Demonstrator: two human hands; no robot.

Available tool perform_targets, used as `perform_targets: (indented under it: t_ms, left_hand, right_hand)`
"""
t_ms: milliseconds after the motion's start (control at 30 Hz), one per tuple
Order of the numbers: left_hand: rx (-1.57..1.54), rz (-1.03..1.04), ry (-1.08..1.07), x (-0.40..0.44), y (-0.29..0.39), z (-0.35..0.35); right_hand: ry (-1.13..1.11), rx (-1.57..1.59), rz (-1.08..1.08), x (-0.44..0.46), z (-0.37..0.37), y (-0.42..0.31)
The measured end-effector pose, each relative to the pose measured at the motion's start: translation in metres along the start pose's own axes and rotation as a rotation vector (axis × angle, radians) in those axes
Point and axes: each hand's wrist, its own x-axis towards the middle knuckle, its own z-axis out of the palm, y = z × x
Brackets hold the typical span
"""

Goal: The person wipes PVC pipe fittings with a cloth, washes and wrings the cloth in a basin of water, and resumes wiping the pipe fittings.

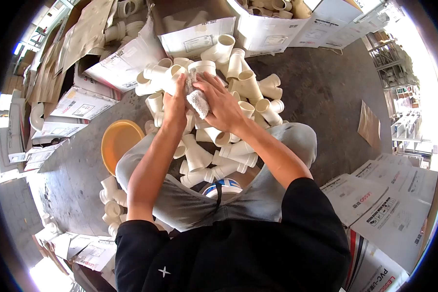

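Observation:
Both of my hands meet above a heap of white pipe fittings [197, 153] on the floor. A grey-white cloth [198, 103] lies between them. My right hand [221, 103] is curved over the cloth, its fingers pressed onto it and toward a white fitting [202, 67]. My left hand [175, 102] is on the cloth's left side, its fingers wrapped around a white fitting that is mostly hidden by the hands. More branched fittings lie just beyond and beneath both hands.
An orange basin [121, 143] stands left of my knee. Open cardboard boxes [197, 39] line the far side. Stacked cartons [389, 204] stand at the right. More fittings [113, 204] lie at the left, and a flat cardboard piece [369, 125] rests on the floor.

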Motion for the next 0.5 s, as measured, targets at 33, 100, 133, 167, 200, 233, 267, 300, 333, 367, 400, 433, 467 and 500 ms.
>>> perform_targets:
  t_ms: [33, 100, 133, 167, 200, 233, 267, 300, 333, 367, 400, 433, 467, 500]
  left_hand:
    - [0.003, 0.003, 0.027, 0.003, 0.002, -0.001]
    - [-0.018, 0.020, 0.062, 0.009, 0.007, -0.006]
    - [-0.042, 0.036, 0.068, 0.012, 0.009, -0.010]
    - [-0.066, 0.051, 0.074, 0.015, 0.011, -0.013]
    - [-0.091, 0.067, 0.078, 0.012, 0.016, -0.010]
    - [-0.112, 0.061, 0.087, 0.008, 0.019, -0.006]
    - [-0.092, 0.052, 0.088, 0.001, 0.022, -0.001]
    - [-0.071, 0.042, 0.091, -0.004, 0.023, 0.001]
    - [-0.049, 0.032, 0.092, -0.006, 0.024, 0.001]
    - [-0.069, 0.042, 0.051, -0.002, 0.019, -0.004]
    - [-0.051, 0.030, 0.035, 0.001, 0.015, -0.006]
    - [-0.032, 0.017, 0.019, 0.003, 0.012, -0.007]
    - [-0.013, 0.005, 0.004, 0.006, 0.009, -0.009]
    - [0.011, -0.076, 0.027, 0.002, 0.009, -0.006]
  right_hand:
    - [-0.014, 0.040, 0.005, 0.000, -0.001, 0.000]
    - [-0.066, 0.129, 0.014, -0.001, -0.004, -0.001]
    - [-0.103, 0.177, 0.018, -0.002, -0.006, -0.003]
    - [-0.140, 0.225, 0.022, -0.003, -0.007, -0.005]
    - [-0.147, 0.200, -0.035, -0.004, -0.006, -0.006]
    - [-0.155, 0.176, -0.093, -0.005, -0.003, -0.006]
    - [-0.163, 0.152, -0.153, -0.006, 0.000, -0.006]
    - [-0.169, 0.164, -0.160, -0.006, 0.001, -0.006]
    - [-0.159, 0.146, -0.159, -0.005, 0.000, -0.005]
    - [-0.149, 0.127, -0.156, -0.003, -0.002, -0.005]
    - [-0.139, 0.106, -0.153, -0.002, -0.004, -0.004]
    - [-0.108, 0.087, -0.129, -0.001, -0.005, -0.001]
    - [-0.076, 0.069, -0.104, 0.001, -0.007, 0.002]
    - [-0.044, 0.052, -0.080, 0.003, -0.008, 0.004]
